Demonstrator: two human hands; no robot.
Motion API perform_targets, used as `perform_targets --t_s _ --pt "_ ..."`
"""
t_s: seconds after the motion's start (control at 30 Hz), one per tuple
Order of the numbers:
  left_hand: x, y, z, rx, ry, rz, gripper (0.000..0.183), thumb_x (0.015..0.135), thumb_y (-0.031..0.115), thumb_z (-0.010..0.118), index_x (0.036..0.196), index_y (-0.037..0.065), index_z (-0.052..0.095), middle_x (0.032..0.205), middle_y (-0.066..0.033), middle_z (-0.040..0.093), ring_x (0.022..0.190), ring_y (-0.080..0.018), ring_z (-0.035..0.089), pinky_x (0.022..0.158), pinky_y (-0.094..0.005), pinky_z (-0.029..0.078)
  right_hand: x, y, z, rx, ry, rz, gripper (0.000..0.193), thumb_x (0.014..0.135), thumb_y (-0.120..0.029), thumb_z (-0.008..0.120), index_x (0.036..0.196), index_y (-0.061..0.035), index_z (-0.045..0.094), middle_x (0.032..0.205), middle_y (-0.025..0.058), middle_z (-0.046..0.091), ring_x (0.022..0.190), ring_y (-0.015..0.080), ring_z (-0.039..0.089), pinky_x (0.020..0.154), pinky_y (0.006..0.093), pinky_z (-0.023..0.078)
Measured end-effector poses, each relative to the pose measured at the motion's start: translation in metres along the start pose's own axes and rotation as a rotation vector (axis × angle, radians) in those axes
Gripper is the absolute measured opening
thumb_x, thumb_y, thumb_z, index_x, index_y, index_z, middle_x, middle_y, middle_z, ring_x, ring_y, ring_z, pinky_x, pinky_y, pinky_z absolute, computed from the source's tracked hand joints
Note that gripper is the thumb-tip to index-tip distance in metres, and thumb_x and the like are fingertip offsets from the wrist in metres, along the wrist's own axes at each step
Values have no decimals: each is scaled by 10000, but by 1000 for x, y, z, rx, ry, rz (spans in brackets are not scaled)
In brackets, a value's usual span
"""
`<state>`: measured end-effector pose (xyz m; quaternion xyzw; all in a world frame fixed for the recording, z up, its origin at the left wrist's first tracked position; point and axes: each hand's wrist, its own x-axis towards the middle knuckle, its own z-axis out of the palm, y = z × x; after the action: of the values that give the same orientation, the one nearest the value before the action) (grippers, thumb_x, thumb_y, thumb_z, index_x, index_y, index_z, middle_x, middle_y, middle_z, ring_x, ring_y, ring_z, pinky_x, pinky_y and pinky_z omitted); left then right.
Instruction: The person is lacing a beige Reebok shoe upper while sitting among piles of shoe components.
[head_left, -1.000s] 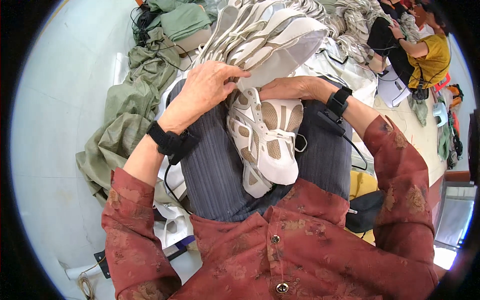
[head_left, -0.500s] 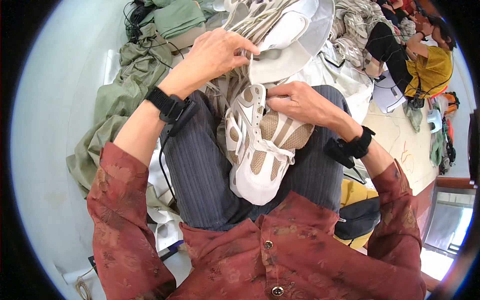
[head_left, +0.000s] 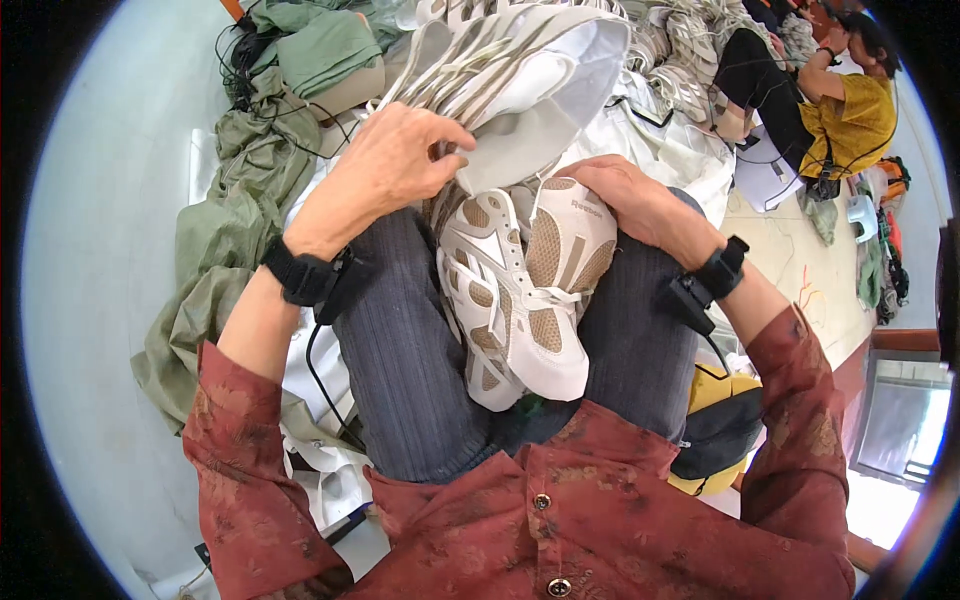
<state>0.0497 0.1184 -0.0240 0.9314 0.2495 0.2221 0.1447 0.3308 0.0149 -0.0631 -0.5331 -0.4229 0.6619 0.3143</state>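
Lower and closer to the lap than half a second ago, the left hand has dropped away toward 10 o'clock of the white-and-tan shoe upper, and the tongue now lies spread where it was bunched; the upper sits between the knees of the dark striped trousers, toe at 6 o'clock; the right hand, at 1 o'clock, holds it by the tongue's top edge, its thumb hidden; the left hand's thumb and forefinger stand a narrow gap apart, and whether they pinch anything cannot be told; one short line of dark lettering runs slightly tilted near the tongue's top, the only writing that reads clearly; pale slanting bands mark the upper's side, at 10 o'clock; a white lace is tied across the throat; at 7 o'clock a similar piece peeps out beneath, joined or separate is unclear; a fanned stack of uppers leans at 12 o'clock, just beyond both hands; olive cloth heaps at 9 to 10 o'clock.
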Motion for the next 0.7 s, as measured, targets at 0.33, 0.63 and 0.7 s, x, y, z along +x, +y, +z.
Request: perform_targets --t_s 0.33,0.63,0.7 --pt "-10 -11 -5 -122 36 -33 191 853 112 665 996 35 766 742 -169 694 607 -270 652 603 -340 521 84 8 9 -26 -209 387 291 993 -153 590 1228 14 628 1193 119 681 1025 133 662 884 310 564" --pt "-20 -29 -15 -228 10 -114 183 845 64 666 994 39 770 726 -148 694 569 -236 608 594 -312 508 90 -1 19 -221 -417 89 331 957 -222 661 1188 16 667 1118 72 709 945 127 666 847 292 552" --pt "-15 -27 -17 -172 -61 -76 187 847 52 666 1001 38 771 720 -145 694 569 -197 610 593 -299 506 110 21 2 -107 -380 322 384 966 -242 658 1254 12 645 1131 78 709 953 137 665 877 286 538"
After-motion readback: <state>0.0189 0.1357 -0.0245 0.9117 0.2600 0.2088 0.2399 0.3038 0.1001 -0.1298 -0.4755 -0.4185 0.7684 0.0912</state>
